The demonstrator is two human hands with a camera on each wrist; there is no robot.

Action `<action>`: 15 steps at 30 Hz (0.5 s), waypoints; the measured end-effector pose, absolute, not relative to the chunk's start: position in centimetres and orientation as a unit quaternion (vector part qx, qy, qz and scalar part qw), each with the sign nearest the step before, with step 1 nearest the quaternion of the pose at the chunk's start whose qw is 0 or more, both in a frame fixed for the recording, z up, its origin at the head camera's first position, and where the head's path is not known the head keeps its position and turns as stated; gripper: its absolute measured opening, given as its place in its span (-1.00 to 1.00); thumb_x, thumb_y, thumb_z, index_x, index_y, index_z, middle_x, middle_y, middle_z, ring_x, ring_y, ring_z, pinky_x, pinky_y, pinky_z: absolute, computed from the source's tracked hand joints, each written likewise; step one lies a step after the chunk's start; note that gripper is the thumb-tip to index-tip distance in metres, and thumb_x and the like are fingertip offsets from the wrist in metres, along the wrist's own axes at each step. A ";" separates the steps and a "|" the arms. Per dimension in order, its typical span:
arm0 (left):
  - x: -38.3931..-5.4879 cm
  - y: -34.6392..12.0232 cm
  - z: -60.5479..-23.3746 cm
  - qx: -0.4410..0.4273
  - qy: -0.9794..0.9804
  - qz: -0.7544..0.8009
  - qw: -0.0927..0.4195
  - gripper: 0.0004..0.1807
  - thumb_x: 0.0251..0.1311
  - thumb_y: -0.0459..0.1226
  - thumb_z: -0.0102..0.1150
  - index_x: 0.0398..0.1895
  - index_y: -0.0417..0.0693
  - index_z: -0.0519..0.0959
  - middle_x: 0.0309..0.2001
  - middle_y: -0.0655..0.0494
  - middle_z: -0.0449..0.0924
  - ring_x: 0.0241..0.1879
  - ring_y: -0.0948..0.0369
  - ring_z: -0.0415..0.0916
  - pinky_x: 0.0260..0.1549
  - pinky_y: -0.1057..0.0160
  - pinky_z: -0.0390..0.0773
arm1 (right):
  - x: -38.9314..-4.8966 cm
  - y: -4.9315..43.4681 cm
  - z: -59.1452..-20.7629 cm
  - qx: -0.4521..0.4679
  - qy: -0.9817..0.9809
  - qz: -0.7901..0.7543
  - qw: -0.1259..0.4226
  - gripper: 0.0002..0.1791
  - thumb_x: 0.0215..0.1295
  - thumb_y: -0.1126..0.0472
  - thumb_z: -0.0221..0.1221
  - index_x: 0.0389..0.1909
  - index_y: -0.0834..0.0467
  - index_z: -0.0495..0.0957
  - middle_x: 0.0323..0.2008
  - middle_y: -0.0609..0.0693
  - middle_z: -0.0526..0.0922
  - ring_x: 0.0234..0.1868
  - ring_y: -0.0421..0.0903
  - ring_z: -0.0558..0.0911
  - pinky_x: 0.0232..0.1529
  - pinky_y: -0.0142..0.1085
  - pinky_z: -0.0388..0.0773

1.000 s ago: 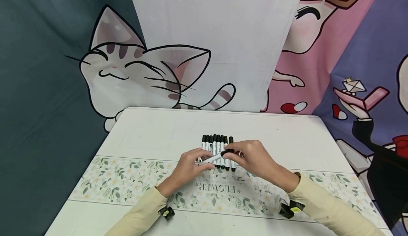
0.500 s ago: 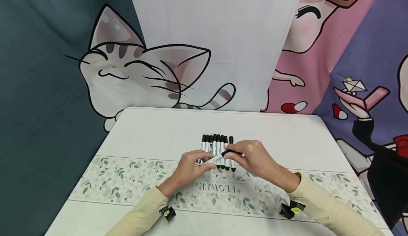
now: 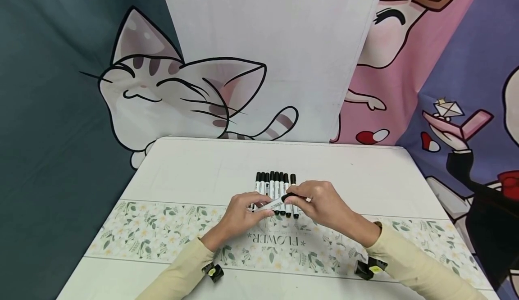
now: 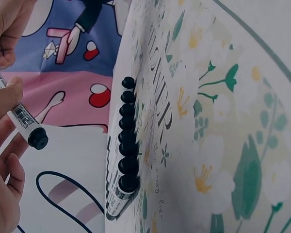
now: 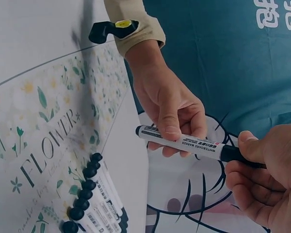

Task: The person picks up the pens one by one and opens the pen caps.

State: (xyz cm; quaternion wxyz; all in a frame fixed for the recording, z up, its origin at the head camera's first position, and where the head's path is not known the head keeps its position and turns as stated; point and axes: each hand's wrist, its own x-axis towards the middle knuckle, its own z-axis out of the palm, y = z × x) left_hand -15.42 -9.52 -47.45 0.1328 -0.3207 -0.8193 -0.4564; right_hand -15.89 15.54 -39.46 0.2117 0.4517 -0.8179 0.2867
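A whiteboard marker (image 5: 203, 148) with a white barrel and black cap is held between both hands, raised above the table. My left hand (image 3: 241, 210) pinches the barrel between thumb and fingers. At the other end, my right hand (image 3: 326, 203) grips the black cap, which sits against the barrel with no gap visible. Beneath and behind the hands, a row of similar markers (image 3: 277, 185) lies side by side on the table, black caps pointing away. The rightmost marker (image 3: 293, 179) lies slightly apart from the others. In the head view, the hands partly cover the row.
The white table (image 3: 194, 165) carries a floral printed band (image 3: 162, 228) with the word FLOWER. Behind its far edge hangs a cloth (image 3: 267, 20) with a cartoon cat. Small black devices (image 3: 213, 272) are worn on both sleeves.
The hands keep the same grip on the marker and barely move. The head view has shifted very slightly.
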 end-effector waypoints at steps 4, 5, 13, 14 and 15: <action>-15.4 -9.5 -47.3 -0.317 -0.822 -0.455 0.127 -0.71 0.09 -0.19 0.54 -0.11 -0.01 0.77 -0.16 0.19 0.78 -0.24 0.33 0.66 -0.28 0.19 0.69 | -15.9 15.5 -39.6 0.451 -0.816 0.289 0.216 -0.77 0.40 0.06 0.29 -0.25 0.14 0.78 -0.39 -0.09 0.78 -0.36 -0.25 0.73 -0.29 -0.33 0.69; -15.4 -9.5 -47.3 -0.317 -0.823 -0.455 0.126 -0.71 0.08 -0.20 0.55 -0.12 -0.01 0.77 -0.17 0.19 0.78 -0.25 0.33 0.66 -0.28 0.18 0.69 | -15.9 15.5 -39.7 0.450 -0.816 0.290 0.217 -0.78 0.39 0.07 0.30 -0.25 0.15 0.78 -0.39 -0.09 0.79 -0.37 -0.24 0.73 -0.30 -0.32 0.69; -15.5 -9.4 -47.2 -0.321 -0.825 -0.445 0.136 -0.73 0.06 -0.24 0.55 -0.15 -0.03 0.77 -0.19 0.17 0.78 -0.26 0.32 0.67 -0.25 0.23 0.67 | -15.8 15.5 -39.7 0.443 -0.819 0.296 0.213 -0.85 0.32 0.16 0.37 -0.25 0.17 0.78 -0.39 -0.08 0.79 -0.36 -0.22 0.74 -0.31 -0.33 0.68; -15.5 -9.4 -47.2 -0.322 -0.825 -0.444 0.137 -0.74 0.07 -0.23 0.54 -0.15 -0.05 0.77 -0.19 0.16 0.78 -0.25 0.32 0.67 -0.24 0.25 0.67 | -15.8 15.5 -39.7 0.443 -0.819 0.296 0.212 -0.85 0.32 0.15 0.37 -0.25 0.17 0.78 -0.39 -0.08 0.79 -0.37 -0.22 0.74 -0.32 -0.34 0.68; -15.5 -9.3 -47.3 -0.323 -0.825 -0.444 0.137 -0.74 0.08 -0.22 0.53 -0.15 -0.06 0.77 -0.19 0.15 0.78 -0.25 0.31 0.67 -0.23 0.27 0.66 | -15.8 15.5 -39.7 0.443 -0.819 0.296 0.212 -0.84 0.32 0.15 0.37 -0.25 0.17 0.78 -0.40 -0.07 0.79 -0.37 -0.21 0.74 -0.31 -0.34 0.68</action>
